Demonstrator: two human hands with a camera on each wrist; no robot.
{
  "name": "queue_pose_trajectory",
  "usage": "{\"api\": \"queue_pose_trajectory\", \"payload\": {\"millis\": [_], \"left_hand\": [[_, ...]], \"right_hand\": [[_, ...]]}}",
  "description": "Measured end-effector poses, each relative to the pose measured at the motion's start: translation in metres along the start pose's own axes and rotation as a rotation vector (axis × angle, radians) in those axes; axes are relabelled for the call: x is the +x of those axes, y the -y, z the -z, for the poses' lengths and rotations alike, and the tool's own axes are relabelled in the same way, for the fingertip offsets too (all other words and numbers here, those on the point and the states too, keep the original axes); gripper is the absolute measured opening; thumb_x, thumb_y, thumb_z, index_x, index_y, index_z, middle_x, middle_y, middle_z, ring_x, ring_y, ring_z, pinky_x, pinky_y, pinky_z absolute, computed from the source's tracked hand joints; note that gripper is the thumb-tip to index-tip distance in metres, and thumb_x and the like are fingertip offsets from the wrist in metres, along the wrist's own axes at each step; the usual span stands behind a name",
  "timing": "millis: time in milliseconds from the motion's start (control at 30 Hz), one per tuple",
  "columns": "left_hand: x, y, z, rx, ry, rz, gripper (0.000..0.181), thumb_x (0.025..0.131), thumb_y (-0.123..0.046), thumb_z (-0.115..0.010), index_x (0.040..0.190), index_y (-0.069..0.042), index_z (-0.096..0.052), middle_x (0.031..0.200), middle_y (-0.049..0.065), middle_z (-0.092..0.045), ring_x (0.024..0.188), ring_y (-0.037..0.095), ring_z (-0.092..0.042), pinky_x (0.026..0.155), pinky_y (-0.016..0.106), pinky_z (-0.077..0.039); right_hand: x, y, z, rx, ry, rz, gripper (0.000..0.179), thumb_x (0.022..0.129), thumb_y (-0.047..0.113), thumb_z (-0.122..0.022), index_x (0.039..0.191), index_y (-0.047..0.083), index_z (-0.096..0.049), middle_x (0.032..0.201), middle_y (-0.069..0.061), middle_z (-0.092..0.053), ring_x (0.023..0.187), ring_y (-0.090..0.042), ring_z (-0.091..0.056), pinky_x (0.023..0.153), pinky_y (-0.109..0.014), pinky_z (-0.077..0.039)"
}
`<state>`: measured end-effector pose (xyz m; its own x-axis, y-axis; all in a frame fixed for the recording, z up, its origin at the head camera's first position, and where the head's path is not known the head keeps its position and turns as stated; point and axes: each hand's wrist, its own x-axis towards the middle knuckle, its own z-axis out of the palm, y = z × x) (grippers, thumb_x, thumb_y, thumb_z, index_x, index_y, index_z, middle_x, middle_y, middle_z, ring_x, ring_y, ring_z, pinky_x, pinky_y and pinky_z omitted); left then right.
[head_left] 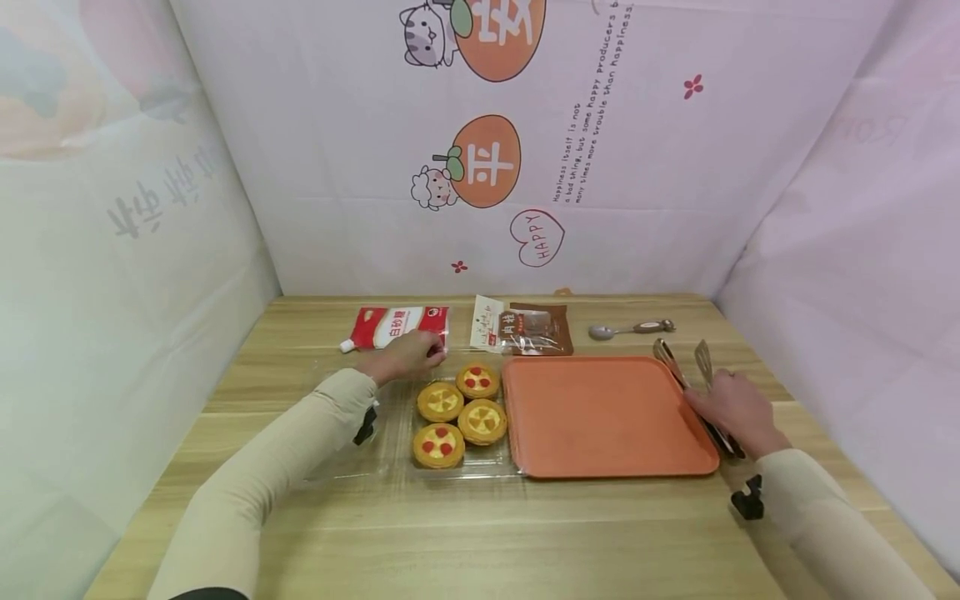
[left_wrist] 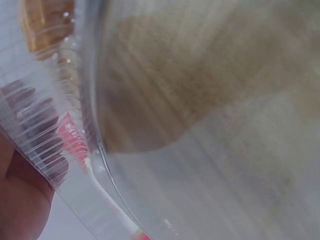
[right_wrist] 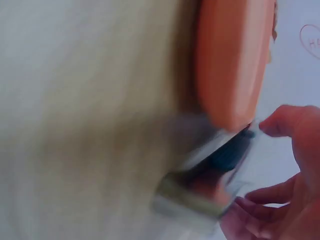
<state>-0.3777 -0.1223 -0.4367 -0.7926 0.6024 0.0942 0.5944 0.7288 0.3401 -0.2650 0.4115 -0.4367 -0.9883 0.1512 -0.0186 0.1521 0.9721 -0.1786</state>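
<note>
My left hand is at the far edge of a clear plastic container, its fingers curled at the rim. In the left wrist view the left hand shows partly through the ridged plastic wall. Several round tarts sit in the container's right half, topped with red or yellow pieces. My right hand grips metal tongs beside the orange tray. From the right wrist, the thumb and fingers of the right hand lie on either side of the blurred tongs.
A red and white sugar packet lies just behind the left hand. To its right lies a brown packet with a white top. A spoon rests behind the tray. Printed cloth walls enclose the wooden table.
</note>
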Motion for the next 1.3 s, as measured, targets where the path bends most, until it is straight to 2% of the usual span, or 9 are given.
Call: {"api": "queue_pose_trajectory", "payload": {"millis": [233,433,600,767,833,933,1033,1133,1300], "left_hand": [[0.0,0.0,0.001,-0.039,-0.023,0.058,0.028,0.107,-0.023,-0.053,0.087,-0.008,-0.066,0.077,0.006,-0.062,0.07,0.018,-0.055,0.069,0.032,-0.047],[-0.016,0.01,0.03,-0.094,-0.127,0.116,0.04,0.109,-0.033,-0.047,0.127,-0.004,-0.069,0.125,0.018,-0.072,0.117,0.035,-0.067,0.103,0.049,-0.053],[-0.05,0.032,0.071,-0.192,-0.157,0.254,0.049,0.109,-0.032,-0.047,0.143,0.002,-0.056,0.146,0.027,-0.057,0.137,0.045,-0.053,0.116,0.06,-0.041],[-0.095,0.058,0.091,-0.32,-0.082,0.485,0.063,0.11,-0.044,-0.039,0.154,0.001,-0.041,0.157,0.03,-0.044,0.145,0.048,-0.043,0.119,0.062,-0.037],[-0.113,0.064,0.093,-0.315,-0.032,0.552,0.068,0.11,-0.047,-0.036,0.155,0.003,-0.037,0.157,0.033,-0.042,0.14,0.05,-0.047,0.111,0.06,-0.046],[-0.133,0.071,0.088,-0.377,0.042,0.642,0.067,0.11,-0.047,-0.035,0.142,0.011,-0.044,0.119,0.032,-0.063,0.097,0.037,-0.067,0.084,0.044,-0.058],[-0.148,0.076,0.078,-0.472,0.116,0.719,0.056,0.11,-0.045,-0.035,0.104,0.006,-0.057,0.075,0.008,-0.06,0.063,0.016,-0.055,0.062,0.028,-0.052],[-0.151,0.078,0.068,-0.511,0.154,0.762,0.053,0.109,-0.044,-0.035,0.073,-0.01,-0.052,0.058,-0.005,-0.052,0.055,0.009,-0.052,0.056,0.025,-0.049],[-0.146,0.074,0.063,-0.49,0.163,0.753,0.059,0.109,-0.044,-0.036,0.07,-0.007,-0.06,0.058,-0.003,-0.057,0.055,0.009,-0.052,0.055,0.024,-0.048]], "right_hand": [[-0.005,0.054,0.007,0.006,-0.154,0.096,0.068,0.1,0.045,-0.055,0.126,-0.018,-0.053,0.126,-0.047,-0.05,0.111,-0.061,-0.052,0.08,-0.071,-0.049],[-0.009,0.118,0.01,0.105,-0.131,0.25,0.064,0.101,0.038,-0.056,0.142,-0.011,-0.05,0.137,-0.038,-0.055,0.119,-0.054,-0.058,0.09,-0.067,-0.05],[-0.011,0.164,0.007,0.265,-0.088,0.37,0.048,0.104,0.029,-0.053,0.137,-0.006,-0.059,0.125,-0.027,-0.068,0.107,-0.04,-0.068,0.085,-0.055,-0.057],[-0.009,0.197,-0.002,0.329,0.001,0.448,0.034,0.107,0.027,-0.053,0.116,-0.001,-0.069,0.091,-0.013,-0.07,0.072,-0.021,-0.06,0.065,-0.038,-0.05],[-0.009,0.207,-0.007,0.354,0.052,0.453,0.034,0.109,0.028,-0.052,0.108,0.0,-0.07,0.085,-0.012,-0.069,0.062,-0.017,-0.052,0.059,-0.033,-0.043],[-0.009,0.219,-0.014,0.381,0.133,0.462,0.038,0.11,0.03,-0.049,0.099,0.002,-0.071,0.082,-0.012,-0.071,0.056,-0.015,-0.051,0.055,-0.032,-0.04],[-0.013,0.228,-0.019,0.397,0.185,0.455,0.039,0.11,0.032,-0.05,0.093,0.004,-0.071,0.091,-0.013,-0.076,0.056,-0.017,-0.056,0.055,-0.032,-0.042],[-0.016,0.234,-0.024,0.386,0.209,0.448,0.041,0.109,0.034,-0.051,0.081,0.008,-0.066,0.086,-0.008,-0.076,0.056,-0.017,-0.055,0.055,-0.032,-0.041],[-0.018,0.24,-0.028,0.37,0.193,0.463,0.034,0.107,0.033,-0.056,0.083,0.012,-0.068,0.08,-0.004,-0.073,0.055,-0.015,-0.052,0.055,-0.031,-0.041]]}}
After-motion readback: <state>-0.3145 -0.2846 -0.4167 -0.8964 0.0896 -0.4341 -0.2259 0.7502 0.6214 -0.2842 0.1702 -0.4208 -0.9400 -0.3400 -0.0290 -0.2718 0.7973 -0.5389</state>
